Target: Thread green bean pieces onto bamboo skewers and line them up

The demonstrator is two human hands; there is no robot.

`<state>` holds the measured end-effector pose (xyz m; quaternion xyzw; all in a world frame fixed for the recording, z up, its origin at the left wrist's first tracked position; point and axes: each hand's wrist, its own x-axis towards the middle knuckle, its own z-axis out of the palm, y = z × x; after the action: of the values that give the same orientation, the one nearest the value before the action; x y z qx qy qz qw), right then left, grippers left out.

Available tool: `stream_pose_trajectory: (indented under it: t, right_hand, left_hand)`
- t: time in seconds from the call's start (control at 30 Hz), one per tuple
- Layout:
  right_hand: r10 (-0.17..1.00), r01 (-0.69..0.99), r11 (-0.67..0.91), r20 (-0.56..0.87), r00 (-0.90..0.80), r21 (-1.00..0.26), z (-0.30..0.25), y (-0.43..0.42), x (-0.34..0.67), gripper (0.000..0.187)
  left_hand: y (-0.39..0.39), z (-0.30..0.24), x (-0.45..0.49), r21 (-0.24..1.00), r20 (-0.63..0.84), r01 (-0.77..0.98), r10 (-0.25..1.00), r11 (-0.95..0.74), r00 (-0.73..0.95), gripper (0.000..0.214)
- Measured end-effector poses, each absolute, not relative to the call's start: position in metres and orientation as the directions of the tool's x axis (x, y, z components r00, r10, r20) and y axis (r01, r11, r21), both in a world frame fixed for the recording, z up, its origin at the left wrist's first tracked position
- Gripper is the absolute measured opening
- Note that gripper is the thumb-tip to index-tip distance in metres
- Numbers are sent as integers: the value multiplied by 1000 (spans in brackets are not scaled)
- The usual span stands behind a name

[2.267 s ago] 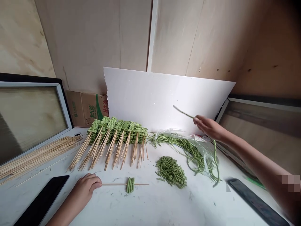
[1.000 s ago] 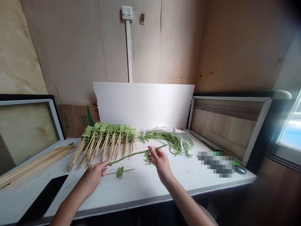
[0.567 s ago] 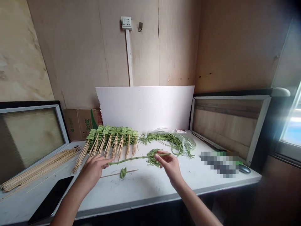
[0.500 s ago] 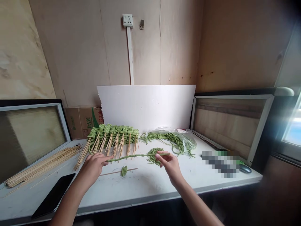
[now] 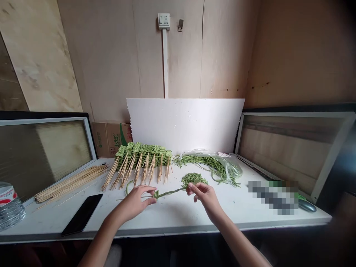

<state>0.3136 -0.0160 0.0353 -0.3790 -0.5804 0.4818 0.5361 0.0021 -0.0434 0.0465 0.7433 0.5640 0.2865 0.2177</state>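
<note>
A long green bean (image 5: pixel 171 192) stretches between my two hands. Its right end is pinched by the thumb and fingers of my right hand (image 5: pixel 205 196). My left hand (image 5: pixel 136 202) is curled around the bean's left part, thumb and index finger slightly parted; a curved length of bean shows behind its knuckles. Right at the left fingertips, short bean pieces (image 5: pixel 156 194) sit threaded on a bamboo skewer (image 5: pixel 119 200) lying on the table, partly covered by the hand. A heap of cut bean pieces (image 5: pixel 194 178) lies just behind my right hand.
Finished bean skewers (image 5: pixel 144 150) are stacked at the back, sticks forward. Loose bamboo skewers (image 5: pixel 71 181) and a black phone (image 5: pixel 82 215) lie left, near a plastic bottle (image 5: pixel 11 207). Long beans in a plastic bag (image 5: pixel 208 163) lie back right; a blurred-out item (image 5: pixel 274 196) is further right.
My view has turned slightly left. My left hand has moved closer to my right hand, up to the threaded pieces, so the stretch of bean between them is shorter.
</note>
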Motion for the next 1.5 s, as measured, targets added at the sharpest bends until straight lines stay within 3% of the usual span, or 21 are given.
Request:
stream_pose_trajectory:
  t: [0.13,0.37,0.47,0.57,0.73,0.93,1.33,1.5]
  right_hand:
    - [945,-80,242,254,-207,-967,36,-26,303,39]
    - [908,-76,228,240,-344,-971,23,-22,301,39]
    - [894,119,374,324,-309,-920,24,-18,313,36]
    - [822,316,552,441,-360,-772,30,-19,320,27]
    - [730,368,679,535,-424,-635,35,-28,312,22]
    - [721,373,689,534,-442,-621,30,-33,306,18]
    - [713,450,700,586,-386,-555,15,-38,288,13]
    - [764,374,645,565,-311,-666,4,-41,278,14]
  left_hand:
    - [-57,51,48,738,263,563,927,-372,269,57]
    - [-51,37,62,777,328,479,912,-408,245,23]
    - [-50,37,56,743,352,521,907,-421,231,18]
    - [-50,36,54,709,371,551,897,-440,239,16]
    - [-52,34,60,681,402,549,874,-485,273,16]
    - [-55,27,73,653,470,518,832,-553,296,14]
    - [-53,15,84,506,555,622,778,-597,295,13]
    - [-52,9,85,462,569,654,766,-599,299,19]
